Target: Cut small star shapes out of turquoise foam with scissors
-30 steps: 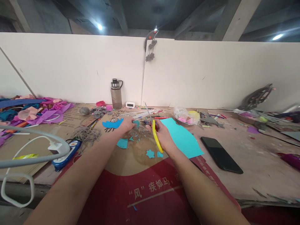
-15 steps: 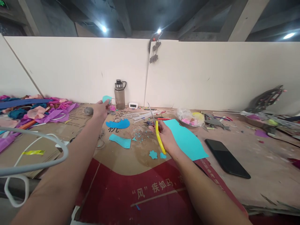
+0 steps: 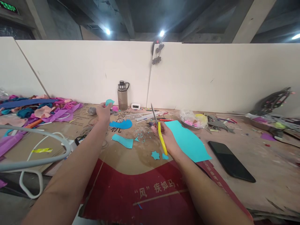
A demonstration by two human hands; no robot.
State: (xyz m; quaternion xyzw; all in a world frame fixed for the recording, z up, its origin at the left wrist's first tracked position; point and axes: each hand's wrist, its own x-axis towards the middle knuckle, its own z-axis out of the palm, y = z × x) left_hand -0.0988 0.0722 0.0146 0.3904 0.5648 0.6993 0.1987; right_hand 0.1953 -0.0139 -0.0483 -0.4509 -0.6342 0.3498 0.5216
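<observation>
At the back left, my left hand (image 3: pixel 103 112) pinches a small light-blue piece of felt (image 3: pixel 109 102) beside the water bottle. My right hand (image 3: pixel 166 135) is wrapped round a pair of yellow-handled scissors (image 3: pixel 160 137), whose blades point up and away and look closed. Under and beside that hand lies a large turquoise sheet (image 3: pixel 188 140). A small flower-shaped cutout (image 3: pixel 155 155) and a little scrap (image 3: pixel 165 156) rest just below the scissor handles. Between my arms are a blue wavy-edged piece (image 3: pixel 121 124) and a light-blue strip (image 3: pixel 122 141).
A grey bottle (image 3: pixel 122 96) and a small white digital clock (image 3: pixel 135 106) stand by the white partition. Colourful scraps (image 3: pixel 44 109) pile at left. A black phone (image 3: pixel 231 161) lies right, a bowl with a plastic bag (image 3: pixel 192 120) behind it. A grey curved tube (image 3: pixel 53 157) juts in at left.
The view has shifted slightly, so everything sits a little further right. My left hand has turned a bit with the felt piece; my right hand still holds the scissors.
</observation>
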